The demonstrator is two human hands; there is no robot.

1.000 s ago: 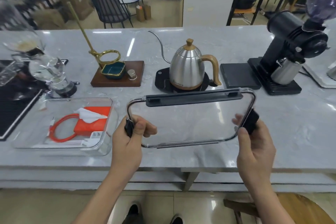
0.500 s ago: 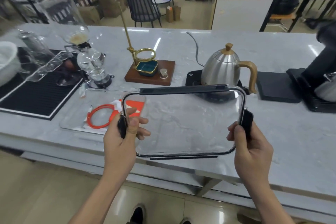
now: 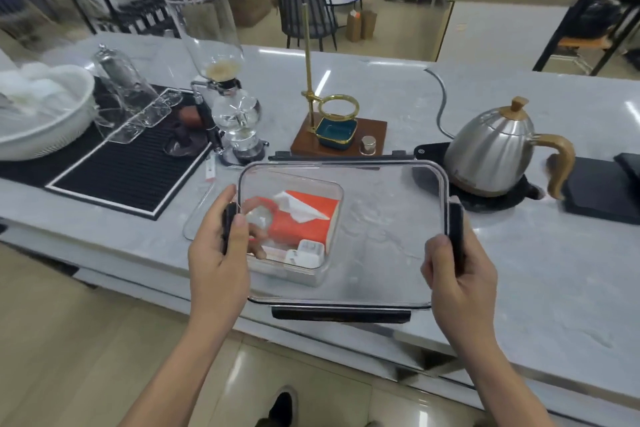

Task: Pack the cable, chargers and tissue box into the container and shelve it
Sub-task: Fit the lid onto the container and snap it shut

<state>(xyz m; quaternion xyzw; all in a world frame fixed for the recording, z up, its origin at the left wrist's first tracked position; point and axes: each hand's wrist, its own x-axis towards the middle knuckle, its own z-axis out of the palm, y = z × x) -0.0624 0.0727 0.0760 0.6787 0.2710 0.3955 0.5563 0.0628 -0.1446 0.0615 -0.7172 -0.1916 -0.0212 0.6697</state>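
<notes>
I hold a clear lid (image 3: 381,236) with black clips level above the counter. My left hand (image 3: 218,263) grips its left clip and my right hand (image 3: 457,274) grips its right clip. Under the lid's left half stands the clear container (image 3: 197,215) on the marble counter (image 3: 519,253). Through the lid I see the orange tissue box (image 3: 311,215) with a white tissue sticking out, and white chargers (image 3: 304,253) at the container's near right corner. An orange cable (image 3: 258,208) shows faintly beside my left fingers, mostly hidden.
A steel kettle (image 3: 491,152) on a black base stands right of the lid. Behind are a wooden dripper stand (image 3: 339,135), a glass siphon brewer (image 3: 235,121), a black mat (image 3: 114,170) and a white bowl (image 3: 45,114). A black scale (image 3: 602,187) lies far right.
Both hands have carried the lid leftward, so it now overlaps the container's right part. My view has also swung left, bringing the bowl and mat into sight.
</notes>
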